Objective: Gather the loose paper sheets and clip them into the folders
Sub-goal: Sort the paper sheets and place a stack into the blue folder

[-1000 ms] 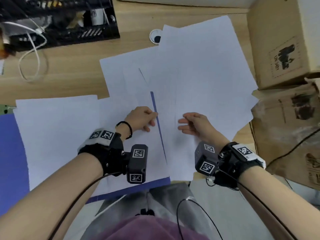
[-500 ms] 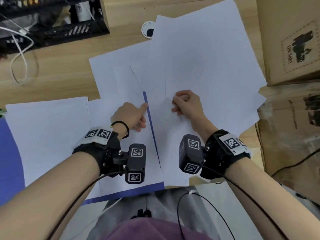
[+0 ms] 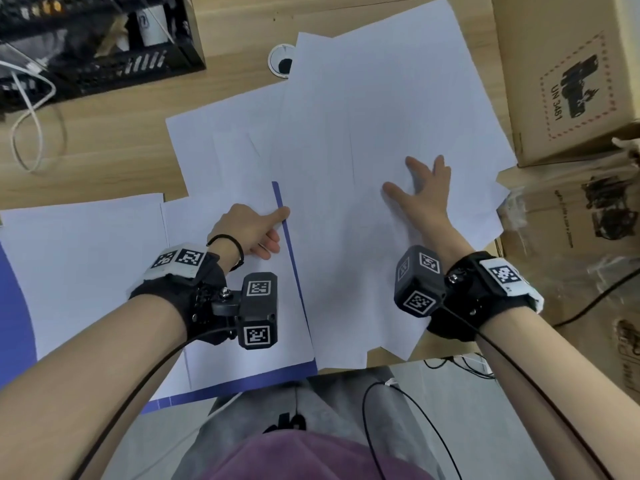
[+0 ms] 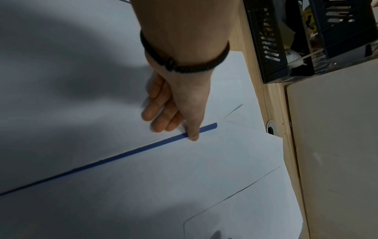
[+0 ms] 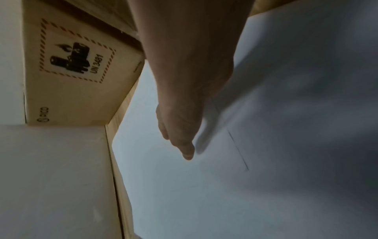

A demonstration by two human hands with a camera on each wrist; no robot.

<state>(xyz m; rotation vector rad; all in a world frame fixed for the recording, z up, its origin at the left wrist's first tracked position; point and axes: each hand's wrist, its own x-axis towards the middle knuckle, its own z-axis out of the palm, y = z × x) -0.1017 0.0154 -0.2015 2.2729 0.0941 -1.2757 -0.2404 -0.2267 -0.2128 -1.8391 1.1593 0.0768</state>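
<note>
Across the light wooden desk [image 3: 104, 140] lies a fanned spread of loose white paper sheets [image 3: 374, 109], overlapping at odd angles and reaching from the middle of the desk to the brown cardboard box with a battery warning label [image 3: 568, 81] on the right. A flat blue plastic folder [image 3: 291, 244] sits mostly buried beneath them, only its thin edge and near corner showing. The person's left hand [image 3: 249, 230] has its index finger stretched out, its tip on that blue edge, the other fingers loosely curled and holding nothing. The right hand [image 3: 419, 192] is spread flat, fingers straight, over the pile on the right; whether the palm presses the paper I cannot tell. These sheets look featherlight, limp and slick on one another, so they should slide and skew easily, and a pinched single corner would probably crease or leave the rest behind. I would judge it best to sweep them together with flat palms, square the stack, then grip it along one long edge.
</note>
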